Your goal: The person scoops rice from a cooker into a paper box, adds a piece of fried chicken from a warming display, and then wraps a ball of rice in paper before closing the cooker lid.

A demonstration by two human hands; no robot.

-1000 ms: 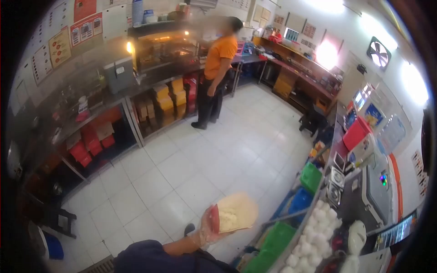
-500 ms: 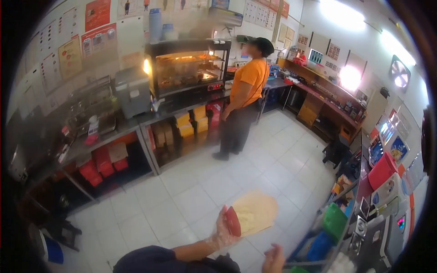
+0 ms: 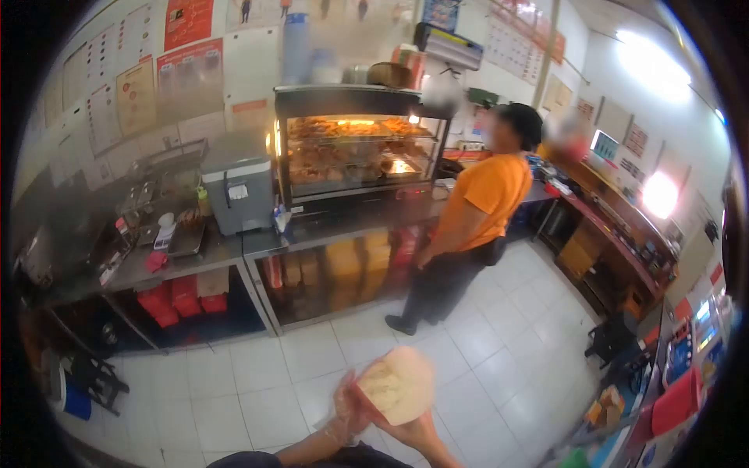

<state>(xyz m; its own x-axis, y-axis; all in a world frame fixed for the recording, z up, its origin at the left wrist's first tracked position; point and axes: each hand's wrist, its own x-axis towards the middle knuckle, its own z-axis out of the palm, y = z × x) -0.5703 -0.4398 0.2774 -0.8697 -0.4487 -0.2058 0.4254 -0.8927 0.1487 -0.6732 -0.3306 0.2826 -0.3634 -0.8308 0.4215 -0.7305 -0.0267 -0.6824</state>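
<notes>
Low in the head view, I hold a food carton [image 3: 398, 382] between both hands. It has a red side and a rounded beige back, with pale yellowish food showing at its front. My left hand [image 3: 349, 409], in a clear plastic glove, closes around the red side from the left. From below and to the right, my right hand [image 3: 412, 431] grips the lower edge, its fingers partly hidden behind the carton. The carton is held up over the white tiled floor [image 3: 273, 390].
A person in an orange top [image 3: 488, 195] and dark cap stands ahead at the counter. A lit glass food warmer [image 3: 355, 148] and a grey cooler box [image 3: 238, 191] sit on it. Red boxes [image 3: 183, 298] fill a lower shelf. A stool [image 3: 97, 382] stands at left.
My right hand has come in from the right and taken hold of the carton alongside my left. The carton has turned more upright, and the view has swung left.
</notes>
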